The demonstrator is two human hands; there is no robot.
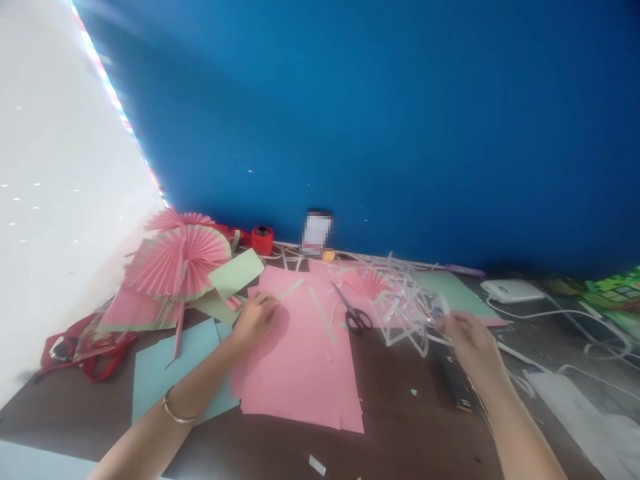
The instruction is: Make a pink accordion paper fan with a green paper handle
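My left hand (257, 318) rests on the left edge of a stack of pink paper sheets (300, 360), its fingers loosely bent over the top sheet and holding nothing visible. Two thin pale strips (324, 315) lie on that stack. To the right, the fingers of my right hand (470, 337) are pinched at a small, clear, whitish thing (438, 308), blurred too much to name. It is beside a tangle of white paper strips (407, 313). Black-handled scissors (357, 320) lie between my hands, at the stack's right edge.
Folded pink paper fans (183, 263) and blue sheets (165, 353) lie at left. A red tape dispenser (263, 241) and a propped phone (317, 233) stand by the blue wall. On the right are a black box-like object (453, 377), a white device (513, 291) and cables.
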